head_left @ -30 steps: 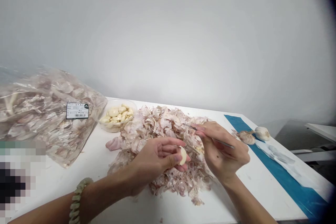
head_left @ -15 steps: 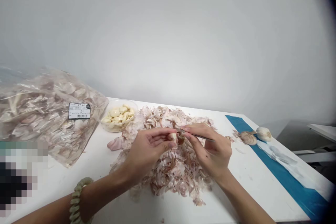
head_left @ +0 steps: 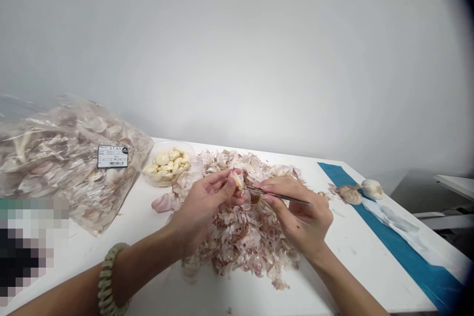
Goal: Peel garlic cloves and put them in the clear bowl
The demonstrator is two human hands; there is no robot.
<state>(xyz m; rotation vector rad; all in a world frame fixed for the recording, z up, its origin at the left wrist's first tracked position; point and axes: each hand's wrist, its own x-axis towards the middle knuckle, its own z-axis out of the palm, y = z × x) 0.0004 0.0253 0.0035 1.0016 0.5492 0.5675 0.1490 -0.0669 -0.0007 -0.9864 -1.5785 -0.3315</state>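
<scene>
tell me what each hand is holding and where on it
The left hand pinches a garlic clove by its sides, between thumb and fingertips. The right hand grips metal tweezers around mid-shaft, tips toward the clove.

White table top point(head_left: 355, 242), right end and centre. Large clear plastic bag point(head_left: 62, 158) of papery garlic skins at far left, slumped, with a black-and-white barcode label point(head_left: 112, 156) stuck on it. Just beside it, a round clear plastic bowl point(head_left: 174, 144) holding peeled cream-coloured garlic cloves. Wide loose mound of pink-white garlic skins point(head_left: 240, 252) mid-table, a pink papery garlic piece point(head_left: 163, 203) at its left edge. Long blue plastic strip point(head_left: 411, 252) along the right edge, a crumpled white sheet point(head_left: 400, 224) lying on it. 2 whole papery garlic bulbs point(head_left: 361, 191) at the far end, touching each other.
</scene>
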